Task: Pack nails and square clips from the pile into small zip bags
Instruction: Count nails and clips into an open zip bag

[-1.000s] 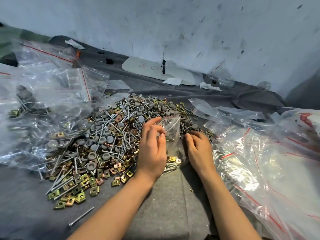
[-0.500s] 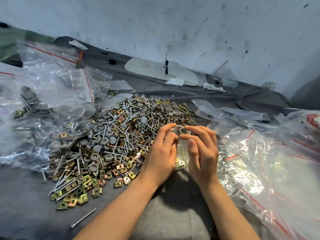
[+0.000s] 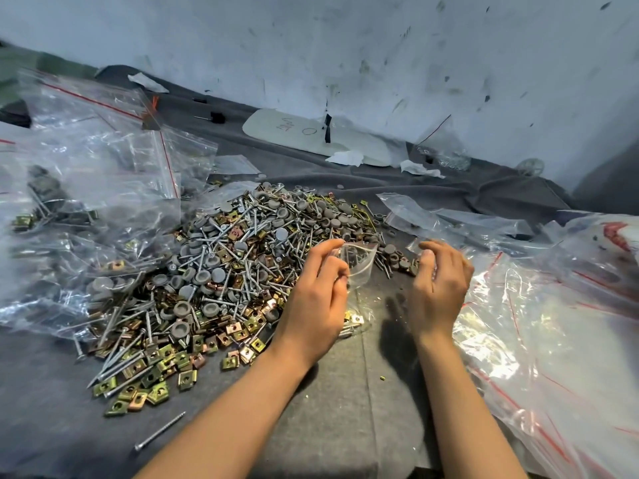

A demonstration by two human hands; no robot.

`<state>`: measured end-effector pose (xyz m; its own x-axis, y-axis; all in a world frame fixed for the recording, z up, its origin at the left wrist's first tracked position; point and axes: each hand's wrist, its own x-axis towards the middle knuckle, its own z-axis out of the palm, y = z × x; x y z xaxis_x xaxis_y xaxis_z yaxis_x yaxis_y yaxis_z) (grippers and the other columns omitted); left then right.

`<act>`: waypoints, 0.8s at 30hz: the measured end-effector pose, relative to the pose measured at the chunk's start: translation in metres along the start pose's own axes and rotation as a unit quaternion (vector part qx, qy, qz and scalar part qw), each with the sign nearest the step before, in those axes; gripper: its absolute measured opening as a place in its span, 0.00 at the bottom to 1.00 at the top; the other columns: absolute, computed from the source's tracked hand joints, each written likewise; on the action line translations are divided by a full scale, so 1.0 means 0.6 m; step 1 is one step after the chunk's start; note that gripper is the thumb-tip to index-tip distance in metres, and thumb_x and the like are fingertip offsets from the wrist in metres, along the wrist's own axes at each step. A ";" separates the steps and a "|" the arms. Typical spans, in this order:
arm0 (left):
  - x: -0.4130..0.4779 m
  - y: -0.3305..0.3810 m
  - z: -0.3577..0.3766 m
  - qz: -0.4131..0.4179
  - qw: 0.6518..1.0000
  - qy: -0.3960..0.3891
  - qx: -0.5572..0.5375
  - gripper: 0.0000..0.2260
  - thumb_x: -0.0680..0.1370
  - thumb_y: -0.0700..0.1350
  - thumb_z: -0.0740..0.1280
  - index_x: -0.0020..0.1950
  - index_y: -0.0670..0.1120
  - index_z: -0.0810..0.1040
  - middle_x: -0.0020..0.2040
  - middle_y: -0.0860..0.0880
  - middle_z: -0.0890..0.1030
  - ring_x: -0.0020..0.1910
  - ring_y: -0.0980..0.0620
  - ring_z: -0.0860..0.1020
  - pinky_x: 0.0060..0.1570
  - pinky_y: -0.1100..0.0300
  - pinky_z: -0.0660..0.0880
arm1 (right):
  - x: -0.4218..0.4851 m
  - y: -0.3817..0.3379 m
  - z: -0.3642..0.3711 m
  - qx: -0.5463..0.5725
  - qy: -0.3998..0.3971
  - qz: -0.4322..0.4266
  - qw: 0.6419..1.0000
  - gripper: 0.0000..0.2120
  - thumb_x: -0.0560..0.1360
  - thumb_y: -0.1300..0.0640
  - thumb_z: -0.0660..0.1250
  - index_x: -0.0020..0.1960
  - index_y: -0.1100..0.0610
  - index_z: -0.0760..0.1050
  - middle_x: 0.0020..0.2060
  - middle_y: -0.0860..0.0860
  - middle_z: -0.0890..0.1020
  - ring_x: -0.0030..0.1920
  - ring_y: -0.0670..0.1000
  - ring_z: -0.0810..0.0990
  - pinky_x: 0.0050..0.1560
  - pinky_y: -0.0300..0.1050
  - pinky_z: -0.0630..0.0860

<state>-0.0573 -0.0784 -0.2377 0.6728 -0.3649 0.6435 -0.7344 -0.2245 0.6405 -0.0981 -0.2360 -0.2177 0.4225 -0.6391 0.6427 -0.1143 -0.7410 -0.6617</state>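
A big pile [image 3: 242, 267] of long nails, grey round caps and brass-coloured square clips [image 3: 155, 375] lies on the grey cloth, left of centre. My left hand [image 3: 316, 299] pinches the mouth of a small clear zip bag [image 3: 359, 262] at the pile's right edge. The bag hangs down behind that hand, and a few clips show through its bottom. My right hand [image 3: 439, 281] hovers a hand's width to the right of the bag, fingers loosely curled over some grey caps [image 3: 397, 261]. I see nothing held in it.
Large crumpled clear bags with red zip lines [image 3: 86, 202] lie on the left, some holding nails and clips. More such bags [image 3: 553, 323] cover the right side. A single nail [image 3: 159, 432] lies near the front. A white oval board [image 3: 311, 136] leans at the wall.
My right hand has drawn away from the bag's mouth to the right. My left hand keeps hold of the small bag, now raised and open toward the right.
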 end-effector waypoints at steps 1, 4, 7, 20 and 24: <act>0.000 0.000 0.000 0.000 1.000 0.002 -0.001 0.04 0.79 0.35 0.60 0.48 0.40 0.74 0.67 0.44 0.68 0.54 0.67 0.67 0.55 0.79 0.64 | 0.008 0.014 -0.001 -0.052 -0.046 0.044 0.997 0.17 0.80 0.54 0.55 0.58 0.61 0.77 0.58 0.57 0.79 0.66 0.56 0.68 0.67 0.47 0.62; -0.001 -0.001 0.001 0.000 1.000 0.004 -0.005 0.04 0.79 0.35 0.60 0.49 0.41 0.74 0.67 0.46 0.68 0.54 0.72 0.67 0.55 0.76 0.68 | 0.013 0.047 -0.001 -0.175 -0.197 0.102 0.959 0.17 0.81 0.54 0.57 0.65 0.57 0.74 0.67 0.56 0.75 0.73 0.57 0.62 0.72 0.55 0.58; -0.001 0.001 0.000 -0.002 1.000 0.009 -0.016 0.04 0.79 0.36 0.59 0.49 0.41 0.73 0.67 0.47 0.67 0.57 0.72 0.67 0.55 0.70 0.72 | 0.011 0.052 0.003 -0.199 -0.197 0.089 0.956 0.14 0.77 0.58 0.64 0.61 0.54 0.78 0.61 0.56 0.79 0.67 0.59 0.69 0.69 0.55 0.63; -0.003 0.004 0.001 0.000 0.999 -0.049 -0.003 0.04 0.79 0.36 0.61 0.51 0.39 0.74 0.67 0.46 0.68 0.47 0.52 0.77 0.44 0.65 0.74 | -0.011 -0.015 -0.003 0.046 0.029 -0.156 0.986 0.05 0.71 0.72 0.69 0.46 0.67 0.78 0.40 0.60 0.79 0.40 0.53 0.78 0.43 0.39 0.76; 0.000 0.006 0.002 0.023 0.998 -0.062 0.010 0.11 0.76 0.32 0.63 0.58 0.37 0.75 0.67 0.43 0.69 0.59 0.45 0.76 0.57 0.49 0.75 | -0.043 -0.053 0.014 0.064 -0.030 -0.290 0.954 0.03 0.71 0.68 0.68 0.44 0.67 0.79 0.40 0.58 0.81 0.42 0.51 0.78 0.47 0.38 0.75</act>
<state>-0.0601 -0.0804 -0.2362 0.6230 -0.4832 0.6152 -0.7670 -0.2231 0.6015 -0.0975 -0.1944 -0.2165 0.4328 -0.1130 0.8944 0.2646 -0.9325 -0.2459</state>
